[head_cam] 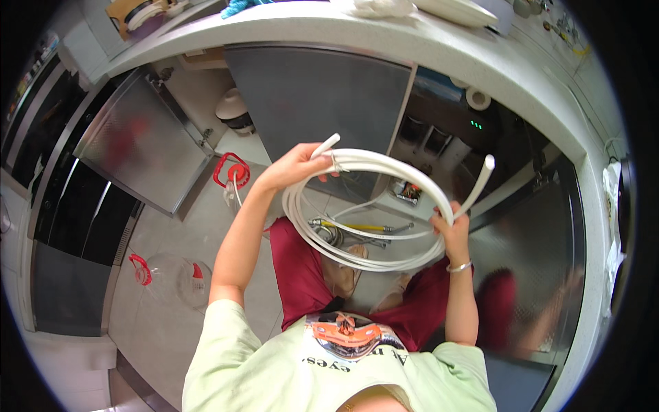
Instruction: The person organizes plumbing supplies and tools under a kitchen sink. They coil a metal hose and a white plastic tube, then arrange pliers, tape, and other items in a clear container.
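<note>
Both hands hold up a coil of white plastic tubing (360, 265) in front of my knees. My left hand (301, 167) grips the coil's upper left side, near a thin tie and one short tube end that points up. On the right side my right hand (452, 226) is closed around the tubing, with the other tube end sticking up past the fingers. Through the ring, a yellow-sleeved hose (360, 226) and a coiled metal braided hose (329, 234) show on the floor, by my feet.
Cabinet doors stand open at left (149, 144) and right (530, 257). A clear plastic bottle with a red handle (177, 278) lies on the floor; another red-handled bottle (234, 175) holds a thin tube. The open cabinet contains a device with green lights (476, 124). A pale countertop (329, 28) curves overhead.
</note>
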The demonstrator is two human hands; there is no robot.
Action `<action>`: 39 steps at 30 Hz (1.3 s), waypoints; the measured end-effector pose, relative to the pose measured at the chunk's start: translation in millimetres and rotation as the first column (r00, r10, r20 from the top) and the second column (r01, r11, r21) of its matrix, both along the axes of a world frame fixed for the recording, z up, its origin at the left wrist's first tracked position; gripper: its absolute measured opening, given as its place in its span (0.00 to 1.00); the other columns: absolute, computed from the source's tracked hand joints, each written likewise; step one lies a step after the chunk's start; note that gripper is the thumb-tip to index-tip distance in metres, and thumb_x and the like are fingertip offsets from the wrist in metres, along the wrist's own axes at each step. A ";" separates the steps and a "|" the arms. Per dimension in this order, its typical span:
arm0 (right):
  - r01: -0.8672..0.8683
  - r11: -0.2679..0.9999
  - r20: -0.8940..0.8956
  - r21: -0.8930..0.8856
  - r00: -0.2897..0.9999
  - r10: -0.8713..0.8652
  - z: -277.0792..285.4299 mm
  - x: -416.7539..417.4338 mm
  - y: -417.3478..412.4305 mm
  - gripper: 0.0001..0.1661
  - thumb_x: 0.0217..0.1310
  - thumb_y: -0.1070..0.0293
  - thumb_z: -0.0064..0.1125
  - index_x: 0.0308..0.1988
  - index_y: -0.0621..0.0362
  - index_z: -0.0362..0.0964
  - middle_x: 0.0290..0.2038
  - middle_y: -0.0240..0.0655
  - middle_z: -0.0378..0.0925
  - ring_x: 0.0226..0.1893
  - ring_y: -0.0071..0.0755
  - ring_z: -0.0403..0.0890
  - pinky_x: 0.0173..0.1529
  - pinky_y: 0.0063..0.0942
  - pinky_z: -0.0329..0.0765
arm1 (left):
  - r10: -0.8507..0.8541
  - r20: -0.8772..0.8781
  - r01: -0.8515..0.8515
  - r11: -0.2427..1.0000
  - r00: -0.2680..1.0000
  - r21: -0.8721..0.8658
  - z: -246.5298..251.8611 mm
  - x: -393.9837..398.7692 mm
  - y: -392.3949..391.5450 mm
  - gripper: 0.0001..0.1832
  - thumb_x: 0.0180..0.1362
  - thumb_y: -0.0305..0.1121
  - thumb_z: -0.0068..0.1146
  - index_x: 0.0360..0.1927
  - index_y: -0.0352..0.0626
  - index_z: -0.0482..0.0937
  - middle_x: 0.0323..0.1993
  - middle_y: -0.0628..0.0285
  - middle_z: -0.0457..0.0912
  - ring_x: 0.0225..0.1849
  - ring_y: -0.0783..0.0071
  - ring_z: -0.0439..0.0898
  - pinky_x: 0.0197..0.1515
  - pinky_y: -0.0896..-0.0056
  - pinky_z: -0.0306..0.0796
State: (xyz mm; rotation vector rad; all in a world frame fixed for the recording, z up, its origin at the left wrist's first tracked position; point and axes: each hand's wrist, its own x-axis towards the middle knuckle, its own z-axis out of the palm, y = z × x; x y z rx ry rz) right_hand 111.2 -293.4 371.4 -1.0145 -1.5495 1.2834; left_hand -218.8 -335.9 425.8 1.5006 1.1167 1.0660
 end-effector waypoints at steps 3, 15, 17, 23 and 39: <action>0.000 1.000 -0.006 -0.008 1.000 0.000 -4.8 9.8 15.2 0.09 0.45 0.72 0.56 0.29 0.62 0.67 0.19 0.28 0.68 0.16 0.15 0.66 0.19 0.14 0.61 | -0.094 -0.012 0.094 0.994 0.995 -0.048 10.2 9.3 -1.0 0.19 0.60 0.44 0.37 0.39 0.37 0.71 0.27 0.64 0.75 0.29 0.82 0.72 0.32 0.81 0.67; -0.061 0.998 -0.002 -0.010 0.998 0.061 13.2 10.6 27.0 0.08 0.45 0.73 0.55 0.27 0.61 0.64 0.19 0.28 0.67 0.17 0.16 0.66 0.21 0.15 0.64 | -0.201 -0.081 0.191 0.975 0.976 -0.116 38.1 28.8 5.7 0.16 0.55 0.36 0.45 0.42 0.35 0.70 0.29 0.59 0.77 0.29 0.78 0.74 0.36 0.78 0.68; -0.065 0.998 -0.004 -0.024 0.998 0.065 18.2 9.4 23.9 0.07 0.45 0.73 0.55 0.27 0.60 0.65 0.18 0.28 0.67 0.16 0.15 0.65 0.20 0.14 0.62 | -0.140 -0.055 0.137 0.988 0.989 -0.068 38.2 32.2 5.7 0.17 0.54 0.34 0.47 0.44 0.34 0.69 0.30 0.59 0.77 0.31 0.78 0.74 0.37 0.78 0.68; -0.062 0.998 0.031 0.007 0.998 0.061 25.8 16.1 17.9 0.07 0.45 0.70 0.54 0.27 0.60 0.66 0.16 0.27 0.66 0.13 0.13 0.62 0.17 0.11 0.57 | 0.300 -0.185 -0.220 0.906 0.936 0.361 25.8 37.6 7.3 0.25 0.47 0.27 0.54 0.51 0.38 0.63 0.46 0.56 0.68 0.45 0.73 0.69 0.47 0.72 0.65; -0.013 0.999 -0.027 -0.044 1.000 0.012 24.0 13.7 13.6 0.08 0.43 0.70 0.57 0.25 0.59 0.66 0.17 0.26 0.66 0.12 0.13 0.61 0.17 0.11 0.57 | 0.821 -0.294 0.111 0.276 0.490 0.955 7.4 64.8 33.0 0.19 0.36 0.31 0.61 0.37 0.49 0.74 0.30 0.68 0.72 0.32 0.70 0.70 0.38 0.69 0.60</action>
